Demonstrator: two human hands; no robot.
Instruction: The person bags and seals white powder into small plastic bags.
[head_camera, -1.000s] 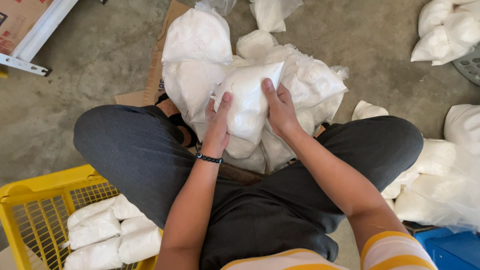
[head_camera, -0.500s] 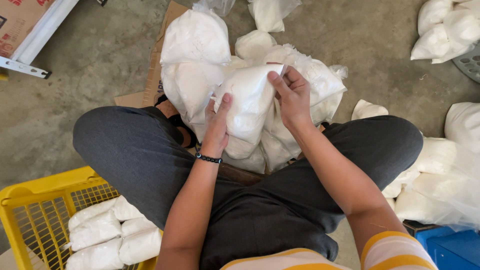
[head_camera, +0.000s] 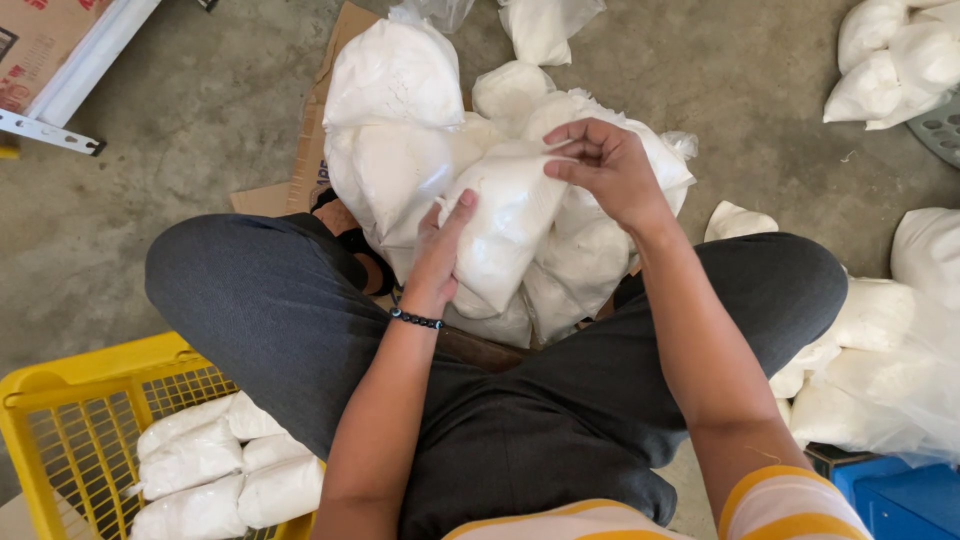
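I sit cross-legged on a concrete floor with a pile of clear plastic bags of white powder (head_camera: 400, 130) in front of my knees. My left hand (head_camera: 440, 250), with a dark bead bracelet at the wrist, cups the left side of one white bag (head_camera: 505, 225) held upright over the pile. My right hand (head_camera: 605, 170) pinches the top edge of that same bag between fingers and thumb.
A yellow mesh crate (head_camera: 70, 420) at my lower left holds several filled white bags (head_camera: 215, 465). More white bags lie at my right (head_camera: 880, 340) and at the far right (head_camera: 895, 60). Flattened cardboard (head_camera: 320, 130) lies under the pile. A blue bin (head_camera: 900, 500) is at the lower right.
My right hand has slid from the bag's right side up to its top edge and now pinches it. The left hand has stayed on the bag's left side.
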